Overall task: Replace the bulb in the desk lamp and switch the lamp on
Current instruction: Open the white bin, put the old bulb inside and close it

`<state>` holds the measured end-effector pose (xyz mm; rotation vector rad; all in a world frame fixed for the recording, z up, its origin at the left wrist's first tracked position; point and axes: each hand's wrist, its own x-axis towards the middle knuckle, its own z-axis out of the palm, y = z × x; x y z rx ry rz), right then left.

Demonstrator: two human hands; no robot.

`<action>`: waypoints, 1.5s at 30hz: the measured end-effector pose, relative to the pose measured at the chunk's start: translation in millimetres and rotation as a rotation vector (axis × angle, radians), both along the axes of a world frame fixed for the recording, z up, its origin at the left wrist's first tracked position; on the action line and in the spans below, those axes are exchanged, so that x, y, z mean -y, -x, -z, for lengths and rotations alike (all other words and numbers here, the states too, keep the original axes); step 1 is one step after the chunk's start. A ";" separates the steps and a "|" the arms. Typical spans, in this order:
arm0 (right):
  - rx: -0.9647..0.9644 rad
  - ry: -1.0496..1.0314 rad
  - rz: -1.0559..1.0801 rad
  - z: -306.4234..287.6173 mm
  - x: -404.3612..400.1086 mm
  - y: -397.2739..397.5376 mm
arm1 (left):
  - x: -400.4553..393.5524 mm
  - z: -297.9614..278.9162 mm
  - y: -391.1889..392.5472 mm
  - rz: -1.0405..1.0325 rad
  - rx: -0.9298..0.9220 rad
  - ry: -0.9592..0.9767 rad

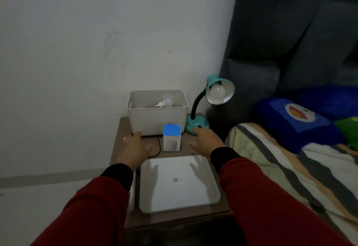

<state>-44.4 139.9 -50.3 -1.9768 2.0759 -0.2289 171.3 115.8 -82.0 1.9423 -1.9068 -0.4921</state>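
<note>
A teal desk lamp [197, 123] with a black gooseneck stands at the back right of the bedside table. Its shade [222, 90] faces me with a white bulb [218, 91] in the socket, unlit. A second white bulb [165, 101] lies inside the beige bin [157, 117]. A blue and white bulb box [172, 137] stands upright in front of the bin. My right hand [206, 139] reaches forward, fingertips on the lamp's base. My left hand [133, 146] is spread over the table near the bin's front left corner, holding nothing.
A white tray [155, 193] lies on the near part of the brown table [118, 148]. A black cable [157, 148] runs past the box. A bed [280, 168] with a striped sheet and blue pillow is on the right; a white wall lies behind.
</note>
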 end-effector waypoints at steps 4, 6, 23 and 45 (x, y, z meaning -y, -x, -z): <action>0.087 -0.086 0.055 45.6 -42.7 7.3 | -54.6 55.4 3.5 -0.030 -0.119 -0.097; 0.145 -0.149 0.061 69.5 -54.7 10.3 | -72.9 74.0 6.9 -0.039 -0.159 -0.131; 0.110 -0.357 0.184 170.3 -49.2 24.3 | -90.1 112.5 28.0 -0.037 -0.048 -0.367; 0.070 0.029 0.181 34.0 -14.6 9.8 | -37.4 13.3 10.2 -0.057 -0.071 0.047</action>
